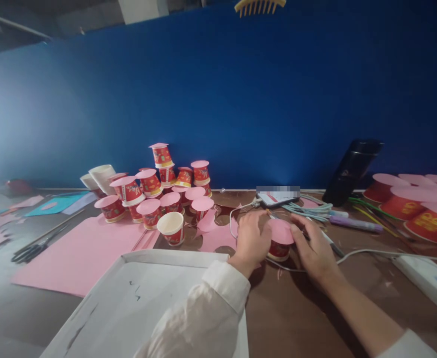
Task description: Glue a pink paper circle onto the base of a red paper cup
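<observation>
Head view: left hand [253,239] and right hand [315,251] clasp a capped cup [281,238]; toward the table's [289,318] back edge, the pile's [151,184] mostly capped, bare cup [172,232] isn't.

Worn on the head, looking forward and down, close over a flat brown tabletop [289,318] at six o'clock, facing a wide blue partition [218,99] at twelve.

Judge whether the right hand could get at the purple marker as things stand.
Probably yes: the purple marker lies beyond the right hand, on its outer side, and nothing covers its barrel.
</observation>
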Demonstrator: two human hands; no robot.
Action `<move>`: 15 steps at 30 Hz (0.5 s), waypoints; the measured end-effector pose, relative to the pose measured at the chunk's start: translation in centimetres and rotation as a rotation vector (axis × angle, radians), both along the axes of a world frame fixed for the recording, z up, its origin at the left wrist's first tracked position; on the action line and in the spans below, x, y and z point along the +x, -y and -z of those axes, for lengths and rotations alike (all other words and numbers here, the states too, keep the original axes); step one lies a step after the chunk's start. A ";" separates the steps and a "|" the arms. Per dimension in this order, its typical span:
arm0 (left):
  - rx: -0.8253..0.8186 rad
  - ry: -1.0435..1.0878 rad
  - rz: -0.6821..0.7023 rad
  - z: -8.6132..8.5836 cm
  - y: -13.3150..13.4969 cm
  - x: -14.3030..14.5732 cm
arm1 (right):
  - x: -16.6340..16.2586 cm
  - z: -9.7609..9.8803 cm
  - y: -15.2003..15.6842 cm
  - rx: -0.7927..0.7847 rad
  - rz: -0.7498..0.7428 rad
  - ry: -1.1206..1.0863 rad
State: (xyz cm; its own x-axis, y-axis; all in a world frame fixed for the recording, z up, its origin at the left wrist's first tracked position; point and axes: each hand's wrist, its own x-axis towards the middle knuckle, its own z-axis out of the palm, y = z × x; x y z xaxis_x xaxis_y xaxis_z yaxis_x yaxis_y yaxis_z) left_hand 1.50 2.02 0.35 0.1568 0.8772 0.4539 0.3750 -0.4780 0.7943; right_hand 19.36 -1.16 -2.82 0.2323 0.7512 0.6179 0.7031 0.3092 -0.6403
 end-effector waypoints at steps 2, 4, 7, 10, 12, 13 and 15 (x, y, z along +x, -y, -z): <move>-0.031 0.009 0.011 -0.4 0.1 -0.2 | -0.1 -0.1 0.2 0.014 -0.020 -0.016; -0.068 0.007 0.035 -0.9 0.3 -0.4 | -0.3 -0.3 0.6 0.009 -0.040 -0.026; -0.123 -0.004 0.093 -1.7 0.3 -1.0 | -0.6 -0.6 1.1 -0.011 -0.081 -0.010; -0.189 -0.008 0.188 -2.0 -0.1 -1.6 | -0.8 -0.7 1.4 -0.007 -0.107 0.008; -0.226 0.000 0.254 -2.0 -0.3 -2.0 | -0.9 -0.6 1.4 -0.003 -0.115 0.015; -0.237 0.004 0.283 -2.0 -0.4 -2.2 | -0.9 -0.6 1.5 -0.005 -0.119 0.016; -0.255 0.008 0.324 -1.9 -0.5 -2.3 | -1.0 -0.5 1.5 -0.011 -0.124 0.015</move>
State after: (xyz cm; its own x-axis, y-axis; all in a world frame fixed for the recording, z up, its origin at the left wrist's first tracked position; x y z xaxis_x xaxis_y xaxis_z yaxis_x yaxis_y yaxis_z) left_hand -0.83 2.56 2.23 0.4406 0.8675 0.2307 0.2310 -0.3579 0.9047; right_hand 18.39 -2.66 -2.35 0.1284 0.7800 0.6125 0.6696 0.3874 -0.6337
